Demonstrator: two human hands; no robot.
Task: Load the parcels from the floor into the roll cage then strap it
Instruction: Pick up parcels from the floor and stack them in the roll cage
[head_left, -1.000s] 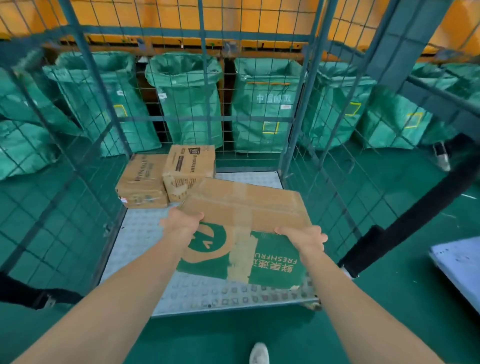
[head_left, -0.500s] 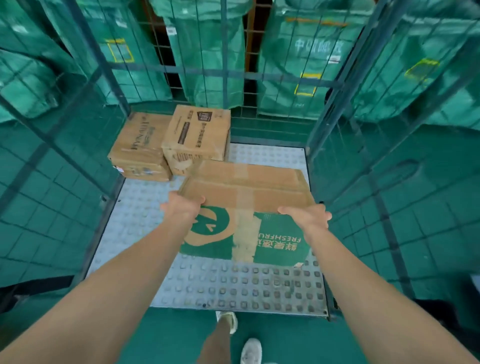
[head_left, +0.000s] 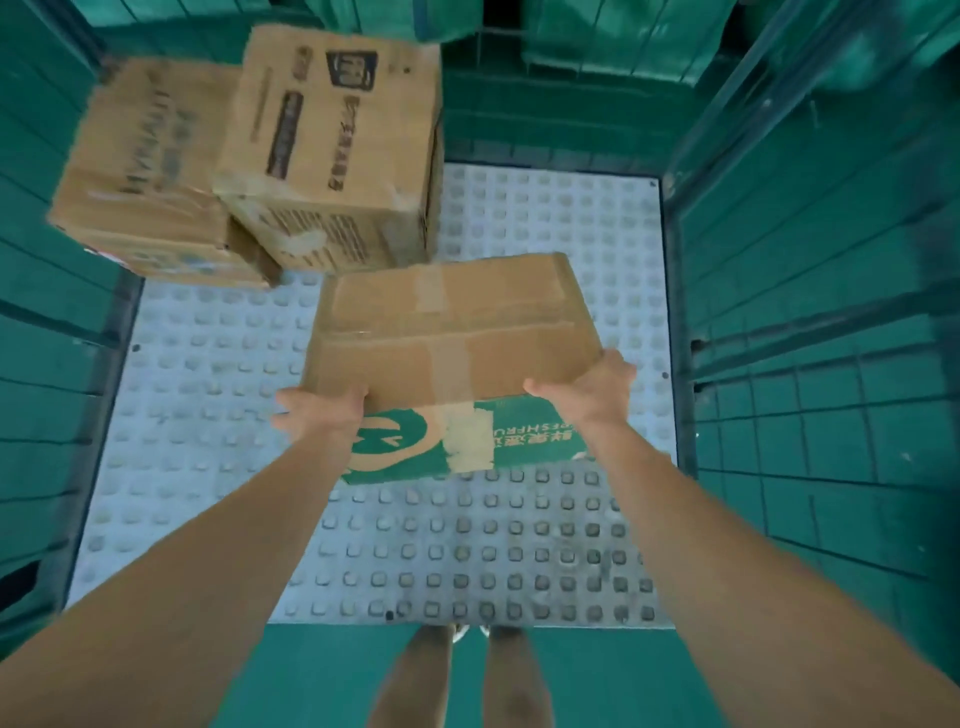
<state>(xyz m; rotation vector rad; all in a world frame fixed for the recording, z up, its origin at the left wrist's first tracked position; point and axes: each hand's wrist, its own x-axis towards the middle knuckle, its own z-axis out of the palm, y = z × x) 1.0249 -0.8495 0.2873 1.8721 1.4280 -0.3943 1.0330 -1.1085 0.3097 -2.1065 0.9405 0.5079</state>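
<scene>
Low over the studded cage floor (head_left: 208, 395), a taped box (head_left: 452, 338) is held at its near corners, left grip (head_left: 319, 415) and right grip (head_left: 592, 387) both clasped round it; two other boxes (head_left: 332, 145) sit touching at back left.

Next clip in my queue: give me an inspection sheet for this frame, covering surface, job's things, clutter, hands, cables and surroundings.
Surface: studded grey cage floor, darker toward the near edge.
Job's things: green-printed box held over the cage floor; low brown box and taller brown box touching, in the back left corner.
Clutter: nothing seen.
Hands: left hand and right hand grip the green-printed box at its near corners.
Cables: nothing seen; no strap in view.
Surroundings: mesh cage walls on both sides; green sacks behind, blurred; green warehouse floor; the person's legs at the cage's open front.
</scene>
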